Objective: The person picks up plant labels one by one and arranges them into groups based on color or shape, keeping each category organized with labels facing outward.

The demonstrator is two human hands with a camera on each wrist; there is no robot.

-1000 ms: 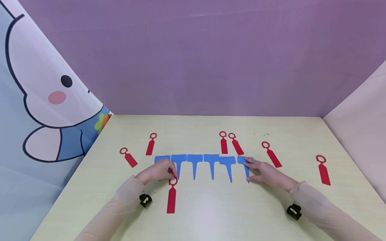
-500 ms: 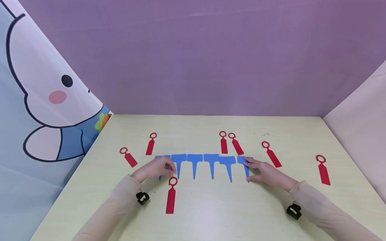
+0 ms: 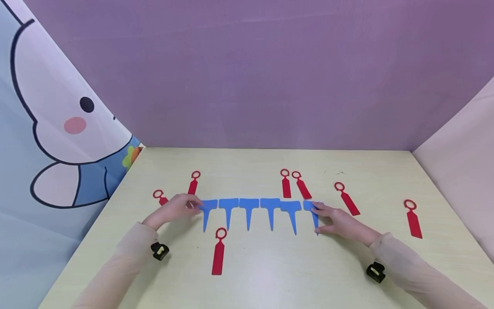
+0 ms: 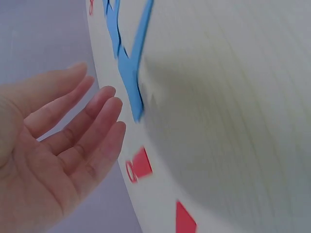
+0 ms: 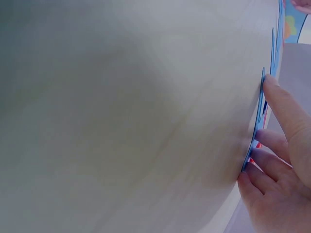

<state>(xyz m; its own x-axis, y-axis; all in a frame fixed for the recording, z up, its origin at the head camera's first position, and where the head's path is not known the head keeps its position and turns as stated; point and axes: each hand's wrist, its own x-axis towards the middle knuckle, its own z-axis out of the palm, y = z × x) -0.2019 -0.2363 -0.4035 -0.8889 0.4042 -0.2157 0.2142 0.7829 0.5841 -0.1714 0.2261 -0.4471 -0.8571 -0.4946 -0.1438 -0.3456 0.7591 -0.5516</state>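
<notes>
Several blue T-shaped plant labels lie in a row across the table, heads away from me and points toward me. By the left end of the leftmost plant label (image 3: 209,205) is my left hand (image 3: 177,209). Its fingers are relaxed and hold nothing, palm showing in the left wrist view. At the right end of the row, my right hand (image 3: 339,221) touches the rightmost plant label (image 3: 310,206). The thumb is at that label's point and the other fingers at its head, partly covering it. In the right wrist view this label (image 5: 256,124) shows almost edge-on.
Several red tags with ring ends lie around the row. One red tag (image 3: 218,257) is in front of it; a red tag (image 3: 192,186) and others are behind. Another red tag (image 3: 414,223) lies far right. A purple backdrop (image 3: 262,77) stands behind the table (image 3: 289,266).
My left hand has moved left, away from the front red tag's ring, to the leftmost plant label, uncovering more of that label. The right hand has stayed in place.
</notes>
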